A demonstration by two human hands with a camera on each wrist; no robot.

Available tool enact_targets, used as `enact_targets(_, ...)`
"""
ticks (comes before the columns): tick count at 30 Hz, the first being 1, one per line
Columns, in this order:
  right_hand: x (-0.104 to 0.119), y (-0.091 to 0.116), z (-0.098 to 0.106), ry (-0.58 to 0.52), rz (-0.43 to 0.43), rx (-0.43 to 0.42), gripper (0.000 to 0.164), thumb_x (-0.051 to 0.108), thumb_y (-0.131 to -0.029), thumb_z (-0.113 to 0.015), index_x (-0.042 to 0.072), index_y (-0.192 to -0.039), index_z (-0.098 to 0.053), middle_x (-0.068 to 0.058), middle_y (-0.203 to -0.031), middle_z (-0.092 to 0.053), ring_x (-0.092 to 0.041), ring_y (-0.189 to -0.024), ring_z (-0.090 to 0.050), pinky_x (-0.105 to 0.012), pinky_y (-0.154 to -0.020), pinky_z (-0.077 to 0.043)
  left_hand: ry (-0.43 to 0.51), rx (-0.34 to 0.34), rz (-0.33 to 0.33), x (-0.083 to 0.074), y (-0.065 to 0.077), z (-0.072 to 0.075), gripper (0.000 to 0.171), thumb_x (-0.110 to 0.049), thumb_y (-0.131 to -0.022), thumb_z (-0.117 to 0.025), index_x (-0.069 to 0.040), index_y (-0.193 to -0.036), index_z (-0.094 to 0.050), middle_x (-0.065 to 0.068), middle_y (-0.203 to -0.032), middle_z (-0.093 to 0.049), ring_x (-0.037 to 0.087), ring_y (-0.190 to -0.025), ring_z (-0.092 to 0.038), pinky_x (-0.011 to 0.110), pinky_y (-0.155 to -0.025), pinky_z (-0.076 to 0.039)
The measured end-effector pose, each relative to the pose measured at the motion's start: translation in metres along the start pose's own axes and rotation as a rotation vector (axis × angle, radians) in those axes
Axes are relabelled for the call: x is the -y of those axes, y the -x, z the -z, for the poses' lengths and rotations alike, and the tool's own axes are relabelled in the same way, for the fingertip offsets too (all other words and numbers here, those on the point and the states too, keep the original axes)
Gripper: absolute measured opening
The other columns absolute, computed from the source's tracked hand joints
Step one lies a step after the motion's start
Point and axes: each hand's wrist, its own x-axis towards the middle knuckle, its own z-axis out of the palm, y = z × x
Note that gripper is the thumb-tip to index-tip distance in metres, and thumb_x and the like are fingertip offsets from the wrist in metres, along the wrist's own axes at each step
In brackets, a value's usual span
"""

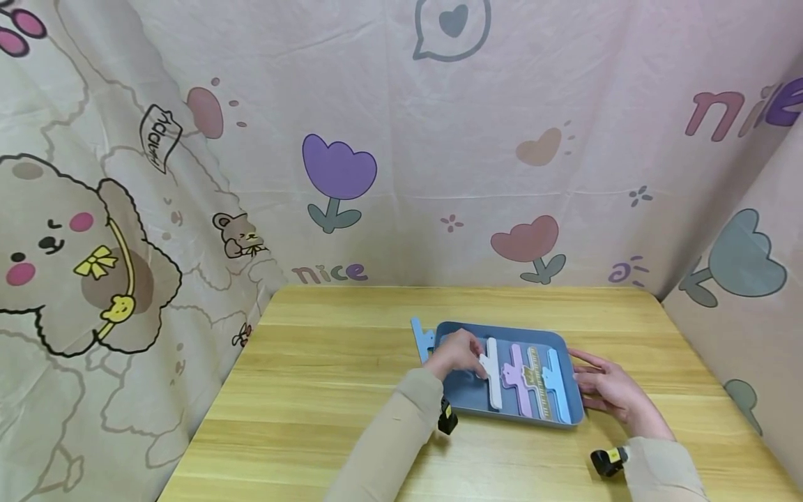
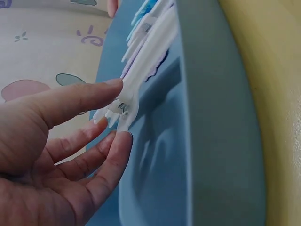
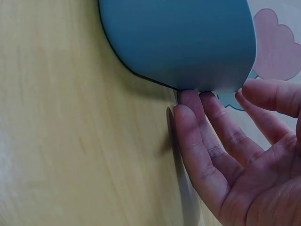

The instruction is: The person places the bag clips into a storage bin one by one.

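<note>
In the head view my left hand (image 1: 459,353) is inside a blue-grey tray (image 1: 502,329), pinching the handle of a long white clip (image 1: 494,383). The left wrist view shows the thumb above and fingers below the white clip's handle (image 2: 123,107). To its right lie a purple clip (image 1: 521,394), a clear and gold clip (image 1: 535,376) and a light blue clip (image 1: 557,390), side by side. At the tray's right end, my right hand (image 1: 613,392) touches the outer wall with fairly straight fingertips, plain in the right wrist view (image 3: 235,160).
Another light blue clip (image 1: 419,336) stands out past the tray's left end, partly hidden by the left hand. Tray and hands are on a wooden table (image 1: 314,376). A printed curtain (image 1: 401,139) hangs behind the table and along both sides.
</note>
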Motion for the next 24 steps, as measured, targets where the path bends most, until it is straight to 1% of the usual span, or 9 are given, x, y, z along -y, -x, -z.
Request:
enact_targets(6, 0.0, 0.0, 0.0, -0.004, -0.003, -0.003, 0.063, 0.011, -0.09, -0.054, 0.01, -0.144, -0.022, -0.023, -0.133, -0.041, -0.029, -0.098, -0.059, -0.045, -0.079, -0.048, -0.025, 0.0, 0.02, -0.001, -0.003, -0.007, 0.03, -0.01, -0.056, -0.086, -0.006, -0.074, -0.063, -0.004, -0.065, -0.056, 0.01, -0.056, -0.052, 0.024, -0.05, -0.041)
enact_targets(10, -0.001, 0.0, 0.0, -0.008, -0.006, -0.008, 0.064, 0.011, -0.09, -0.055, 0.011, -0.144, -0.023, -0.023, -0.133, -0.041, -0.029, -0.098, -0.059, -0.045, -0.079, -0.048, -0.076, -0.013, 0.03, -0.004, -0.005, -0.01, 0.03, -0.013, -0.057, -0.087, -0.007, -0.074, -0.063, -0.004, -0.066, -0.055, 0.01, -0.058, -0.049, 0.025, -0.05, -0.04)
enact_targets(12, -0.001, -0.001, 0.0, -0.007, -0.006, -0.006, 0.064, 0.011, -0.09, -0.055, 0.011, -0.144, -0.023, -0.023, -0.132, -0.042, -0.029, -0.098, -0.059, -0.045, -0.079, -0.048, -0.093, -0.024, 0.047, -0.005, -0.006, -0.012, 0.03, -0.014, -0.057, -0.087, -0.009, -0.074, -0.063, -0.004, -0.067, -0.054, 0.01, -0.058, -0.048, 0.025, -0.051, -0.039)
enact_targets(15, -0.001, -0.001, 0.001, -0.008, -0.006, -0.003, 0.064, 0.01, -0.09, -0.054, 0.011, -0.144, -0.022, -0.021, -0.13, -0.045, -0.027, -0.096, -0.059, -0.045, -0.078, -0.048, -0.112, -0.035, 0.064, -0.009, -0.007, -0.013, 0.03, -0.015, -0.057, -0.087, -0.011, -0.071, -0.06, -0.003, -0.066, -0.052, 0.011, -0.058, -0.046, 0.026, -0.05, -0.037)
enact_targets(19, -0.002, -0.001, 0.001, -0.009, -0.007, -0.001, 0.064, 0.009, -0.09, -0.054, 0.01, -0.145, -0.021, -0.017, -0.126, -0.048, -0.026, -0.094, -0.06, -0.045, -0.078, -0.049, -0.138, -0.022, 0.067, -0.013, -0.007, -0.014, 0.032, -0.016, -0.058, -0.086, -0.012, -0.066, -0.055, -0.003, -0.062, -0.048, 0.011, -0.055, -0.043, 0.026, -0.048, -0.034)
enact_targets(21, -0.002, -0.001, 0.002, -0.006, -0.006, 0.002, 0.064, 0.01, -0.09, -0.053, 0.01, -0.145, -0.021, -0.016, -0.126, -0.049, -0.026, -0.094, -0.06, -0.045, -0.078, -0.049, -0.161, -0.001, 0.074, -0.015, -0.007, -0.014, 0.031, -0.018, -0.059, -0.086, -0.011, -0.071, -0.058, -0.003, -0.066, -0.05, 0.011, -0.058, -0.045, 0.026, -0.05, -0.037)
enact_targets(24, -0.001, -0.001, 0.002, -0.003, -0.008, 0.0, 0.063, 0.01, -0.091, -0.053, 0.011, -0.145, -0.021, -0.015, -0.126, -0.049, -0.027, -0.095, -0.06, -0.045, -0.078, -0.049, -0.198, 0.038, 0.074, -0.016, -0.006, -0.015, 0.032, -0.02, -0.06, -0.085, -0.01, -0.083, -0.065, -0.005, -0.076, -0.057, 0.011, -0.067, -0.051, 0.026, -0.057, -0.043)
